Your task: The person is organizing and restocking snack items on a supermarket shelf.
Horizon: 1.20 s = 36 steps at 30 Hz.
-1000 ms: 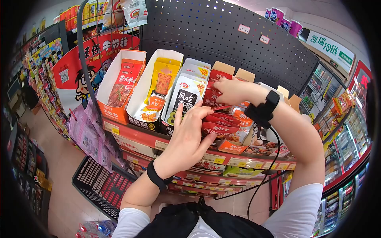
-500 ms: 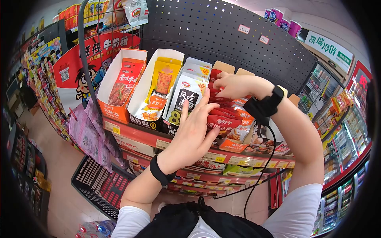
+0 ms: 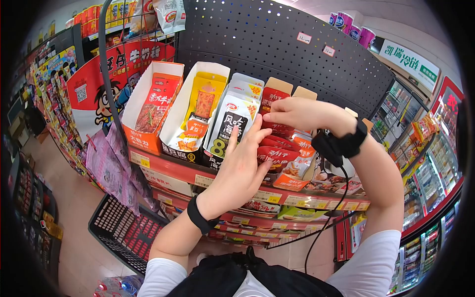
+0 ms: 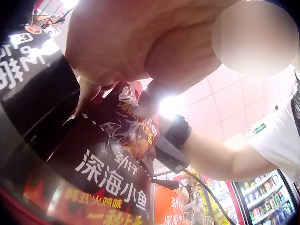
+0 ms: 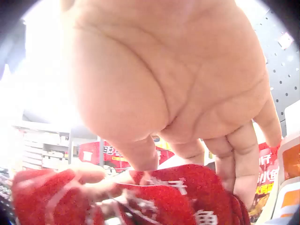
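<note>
In the head view, my right hand (image 3: 294, 115) reaches into a carton of red fish-snack packets (image 3: 278, 154), its fingers bent down among them. Its thumb and fingertips go behind the front packets (image 5: 168, 197) in the right wrist view, so I cannot tell whether they pinch one. My left hand (image 3: 242, 166) lies across the carton's left side with fingers mostly straight. Its thumb touches the front red packets, and its other fingers lie between them and a black-and-white seaweed snack packet (image 3: 237, 115). A dark red packet front (image 4: 115, 176) fills the lower left wrist view.
Left along the shelf stand a carton of orange-red packets (image 3: 157, 101) and one of yellow packets (image 3: 203, 96). Behind rises a black perforated panel (image 3: 237, 37). A red shelf edge with price labels (image 3: 297, 200) runs in front; a dark basket (image 3: 118, 230) is below left.
My right hand has shifted slightly right and its fingers have moved among the red packets, whose front ones have been shuffled. My left hand has moved slightly up and right.
</note>
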Available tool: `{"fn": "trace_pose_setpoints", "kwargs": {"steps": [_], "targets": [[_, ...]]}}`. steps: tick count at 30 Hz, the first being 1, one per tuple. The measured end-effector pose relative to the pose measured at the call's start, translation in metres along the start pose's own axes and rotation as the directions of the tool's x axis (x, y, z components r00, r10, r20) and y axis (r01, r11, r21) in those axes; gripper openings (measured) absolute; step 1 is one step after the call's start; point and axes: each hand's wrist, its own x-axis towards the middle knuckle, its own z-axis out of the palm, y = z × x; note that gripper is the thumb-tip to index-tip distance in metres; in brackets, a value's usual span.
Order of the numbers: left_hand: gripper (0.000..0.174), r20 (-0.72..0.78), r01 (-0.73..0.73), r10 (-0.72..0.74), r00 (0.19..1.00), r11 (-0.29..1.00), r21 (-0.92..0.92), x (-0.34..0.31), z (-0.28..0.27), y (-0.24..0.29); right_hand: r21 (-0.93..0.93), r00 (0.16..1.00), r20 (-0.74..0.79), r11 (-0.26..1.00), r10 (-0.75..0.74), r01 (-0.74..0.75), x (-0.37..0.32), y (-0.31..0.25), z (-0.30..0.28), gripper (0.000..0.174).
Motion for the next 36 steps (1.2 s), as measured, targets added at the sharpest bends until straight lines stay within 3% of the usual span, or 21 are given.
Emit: {"fn": "trace_pose_setpoints", "kwargs": {"steps": [2, 6, 9, 10, 17, 20, 23, 24, 27, 30, 33, 36], "targets": [[0.054, -0.009, -0.007, 0.007, 1.0, 1.0, 0.009, 0.001, 0.001, 0.0, 0.049, 0.999, 0.001, 0.998, -0.037, 0.037, -0.023, -0.016, -0.002, 0.068], [0.056, -0.015, 0.011, -0.011, 1.0, 1.0, 0.012, 0.009, 0.01, -0.006, -0.072, 0.997, 0.045, 0.996, 0.055, -0.051, -0.041, -0.038, -0.006, 0.06], [0.057, 0.028, 0.023, -0.022, 0.999, 0.999, -0.044, 0.016, 0.01, -0.01, -0.007, 0.997, 0.002, 0.997, 0.079, -0.079, -0.044, -0.035, -0.002, 0.06], [0.057, 0.025, 0.004, -0.003, 1.0, 0.999, -0.048, 0.017, 0.01, -0.012, 0.03, 0.995, -0.078, 0.998, -0.06, 0.063, -0.039, -0.02, 0.005, 0.074], [0.073, -0.078, -0.003, 0.018, 0.997, 0.982, 0.19, 0.009, 0.018, -0.005, 0.205, 0.988, -0.15, 0.976, -0.047, 0.078, -0.018, -0.001, 0.001, 0.07], [0.079, -0.077, -0.045, 0.065, 0.995, 0.969, 0.245, 0.007, 0.018, -0.004, 0.074, 0.985, -0.171, 0.997, 0.018, -0.005, -0.016, 0.002, -0.003, 0.056], [0.064, 0.079, -0.075, 0.047, 0.996, 0.915, 0.397, 0.002, 0.012, -0.002, 0.011, 0.981, -0.195, 1.0, 0.003, -0.001, -0.017, 0.008, -0.001, 0.048], [0.052, 0.11, -0.069, 0.021, 0.994, 0.886, 0.458, 0.001, 0.012, 0.0, 0.006, 0.98, -0.2, 1.0, -0.014, 0.016, -0.018, 0.01, 0.0, 0.047], [0.042, 0.15, -0.073, 0.017, 0.988, 0.924, 0.377, -0.001, 0.011, 0.0, 0.123, 0.983, -0.183, 0.991, -0.022, 0.045, -0.016, 0.014, -0.001, 0.043], [0.036, 0.134, -0.073, 0.034, 0.99, 0.951, 0.301, 0.0, 0.015, -0.005, 0.132, 0.957, -0.264, 0.979, -0.118, 0.157, -0.011, 0.025, -0.001, 0.039], [0.035, 0.151, -0.1, 0.04, 0.988, 0.905, 0.414, -0.001, 0.012, 0.002, -0.076, 0.946, -0.31, 0.994, -0.097, 0.077, -0.005, 0.029, 0.0, 0.035], [0.033, 0.135, -0.013, -0.04, 0.99, 0.929, 0.371, -0.01, 0.008, 0.021, -0.131, 0.923, -0.35, 0.984, -0.159, 0.12, -0.013, 0.021, 0.002, 0.035]]}}
